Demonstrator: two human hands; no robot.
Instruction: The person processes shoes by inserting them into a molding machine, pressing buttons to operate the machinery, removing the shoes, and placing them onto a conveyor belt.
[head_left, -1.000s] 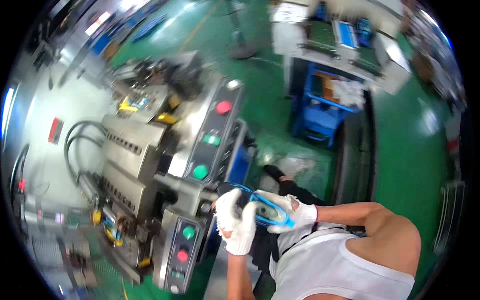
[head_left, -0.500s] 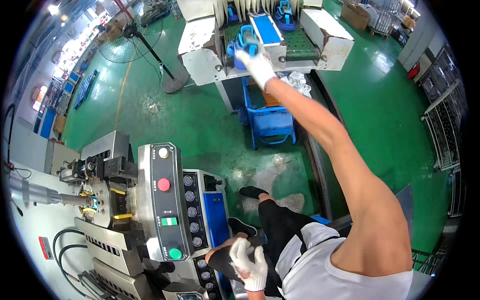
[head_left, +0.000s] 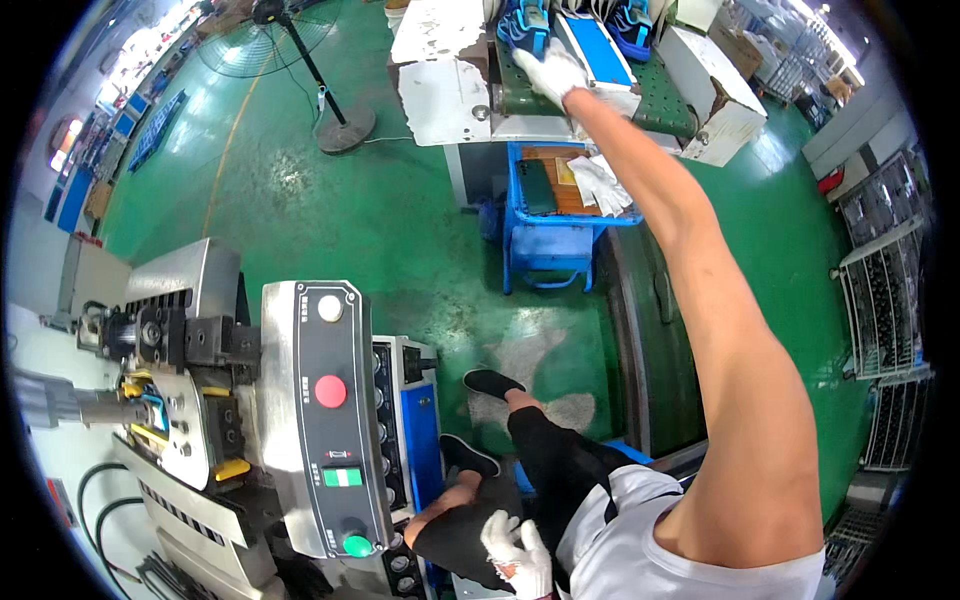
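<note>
My right hand (head_left: 552, 76), in a white knitted glove, reaches far forward over the green perforated belt (head_left: 518, 97) of a white machine. Its fingers are spread just below a blue shoe (head_left: 524, 27); whether they touch it, I cannot tell. The shoe stands on the belt, left of a blue-topped divider (head_left: 594, 50). A second blue shoe (head_left: 632, 28) sits right of that divider. My left hand (head_left: 518, 553), also gloved, hangs low beside my knee with its fingers loosely apart and nothing in them.
At left stands a press with a button panel (head_left: 335, 420). A blue cart (head_left: 552, 250) holding white gloves (head_left: 598, 186) is under the belt's front. A black stand fan (head_left: 345, 130) is on the floor at far left; wire racks (head_left: 880, 290) line the right.
The blue shoe has gone farther in along the belt, and my right hand has come off its grip on it. The view has shifted; my left hand stays low.
</note>
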